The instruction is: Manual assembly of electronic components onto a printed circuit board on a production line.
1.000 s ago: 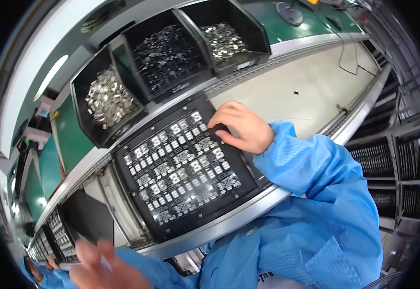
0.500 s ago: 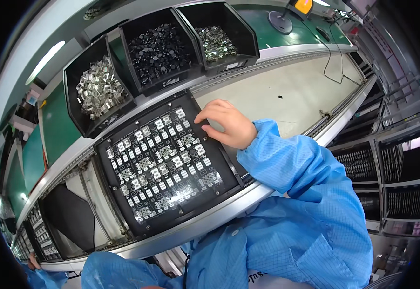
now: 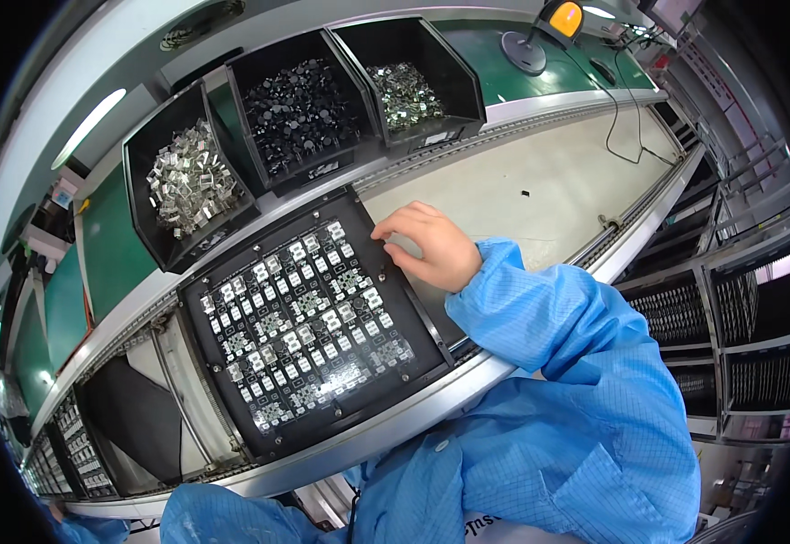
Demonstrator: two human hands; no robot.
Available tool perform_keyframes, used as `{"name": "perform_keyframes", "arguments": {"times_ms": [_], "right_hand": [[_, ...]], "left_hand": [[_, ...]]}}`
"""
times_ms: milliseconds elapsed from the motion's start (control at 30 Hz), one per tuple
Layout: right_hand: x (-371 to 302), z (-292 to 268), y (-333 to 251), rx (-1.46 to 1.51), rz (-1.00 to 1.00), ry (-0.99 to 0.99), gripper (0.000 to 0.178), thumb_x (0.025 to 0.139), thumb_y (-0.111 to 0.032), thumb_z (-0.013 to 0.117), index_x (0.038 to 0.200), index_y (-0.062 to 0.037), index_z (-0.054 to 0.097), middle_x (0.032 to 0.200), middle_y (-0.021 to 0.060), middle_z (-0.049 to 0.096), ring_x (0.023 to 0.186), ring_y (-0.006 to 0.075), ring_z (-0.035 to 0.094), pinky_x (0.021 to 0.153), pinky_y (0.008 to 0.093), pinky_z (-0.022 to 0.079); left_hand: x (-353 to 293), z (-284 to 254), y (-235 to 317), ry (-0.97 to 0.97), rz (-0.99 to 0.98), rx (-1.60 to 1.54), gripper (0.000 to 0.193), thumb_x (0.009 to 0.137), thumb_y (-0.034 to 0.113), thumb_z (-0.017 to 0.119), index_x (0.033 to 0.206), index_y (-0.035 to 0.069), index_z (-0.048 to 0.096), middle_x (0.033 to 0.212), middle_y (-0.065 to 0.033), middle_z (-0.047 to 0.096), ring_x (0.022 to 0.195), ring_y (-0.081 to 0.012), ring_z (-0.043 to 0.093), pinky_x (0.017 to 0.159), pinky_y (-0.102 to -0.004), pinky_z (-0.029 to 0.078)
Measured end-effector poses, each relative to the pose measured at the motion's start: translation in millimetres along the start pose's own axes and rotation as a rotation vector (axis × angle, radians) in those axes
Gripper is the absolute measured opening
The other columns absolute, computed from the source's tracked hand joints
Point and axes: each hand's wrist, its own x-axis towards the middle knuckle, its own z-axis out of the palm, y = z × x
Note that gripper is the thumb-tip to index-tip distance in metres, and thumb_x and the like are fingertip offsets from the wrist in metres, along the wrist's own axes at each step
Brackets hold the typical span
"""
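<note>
My right hand (image 3: 433, 247) is at the right rim of a black tray (image 3: 384, 374), fingers loosely bent and thumb apart from them. Nothing shows between its fingers; whether the fingertips press on the rim or hover just over it, I cannot tell. Rows of small circuit boards (image 3: 300, 322) with white and silver parts fill the tray, which lies tilted across the conveyor rails. Of my left arm only the blue sleeve (image 3: 218, 519) shows at the lower edge; the left hand is out of view.
Behind the tray stand three black bins: one of silver metal parts (image 3: 193, 181), one of dark round parts (image 3: 297, 113), one of small shiny parts (image 3: 404, 93). A small dark piece (image 3: 525, 193) lies on the pale conveyor bed. More board trays (image 3: 82, 444) sit at left, near another person's sleeve (image 3: 91, 528).
The whole view has shifted, so the bins and tray appear slightly lower. My right hand stays by the tray's right rim, its pose nearly the same. The other person's hand at lower left shows less.
</note>
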Motion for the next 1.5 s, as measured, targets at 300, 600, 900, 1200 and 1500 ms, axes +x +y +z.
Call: {"name": "perform_keyframes", "arguments": {"times_ms": [300,600,900,1200,1500], "right_hand": [[-8.5,11.8,-5.7,0.093,0.486,-0.232,0.033,0.092,-0.022,0.055,0.116,-0.0037,0.041,0.059,0.0105,0.055,0.052,0.0252,0.053,0.053,0.0359,0.04],[-10.7,18.0,0.0,0.267,0.474,-0.233,0.037,0.093,-0.017,0.054,0.12,-0.0009,0.036,0.058,0.0066,0.049,0.051,0.0151,0.046,0.051,0.0304,0.037],[-15.6,17.2,38.2,0.836,0.355,-0.628,0.067,0.089,-0.009,0.058,0.143,-0.0059,0.018,0.083,0.0036,0.051,0.074,0.0095,0.049,0.065,0.0243,0.04],[-22.4,5.6,67.8,1.15,0.452,-0.634,0.068,0.089,-0.004,0.052,0.147,-0.0081,0.016,0.098,0.0048,0.05,0.095,0.0146,0.049,0.088,0.0303,0.041],[-23.1,27.8,54.1,1.189,0.415,-0.698,0.062,0.091,-0.005,0.052,0.145,-0.0074,0.021,0.101,0.0066,0.052,0.098,0.0147,0.051,0.09,0.0291,0.04]], "left_hand": [[59.2,-1.5,-34.7,0.015,0.965,1.174,0.014,0.089,0.032,0.046,0.077,0.028,0.053,0.086,0.0131,0.063,0.098,-0.0173,0.043,0.083,-0.0326,0.034],[35.0,-1.1,-23.9,-0.091,0.664,1.122,0.021,0.086,0.032,0.055,0.105,0.027,0.063,0.088,0.009,0.063,0.103,-0.0212,0.043,0.091,-0.0417,0.033],[116.8,40.5,-51.5,-0.233,0.888,1.204,0.02,0.076,0.034,0.063,0.094,0.025,0.064,0.094,0.0115,0.064,0.095,-0.0203,0.047,0.058,-0.03,0.038],[148.8,67.7,-68.1,-0.167,0.773,1.005,0.023,0.078,0.025,0.064,0.095,0.012,0.07,0.103,-0.0031,0.065,0.086,-0.0229,0.056,0.067,-0.0315,0.039],[111.1,57.7,-83.1,-0.005,0.717,1.074,0.031,0.077,0.023,0.063,0.104,0.008,0.068,0.103,-0.0113,0.063,0.093,-0.0252,0.06,0.077,-0.0363,0.044]]}}
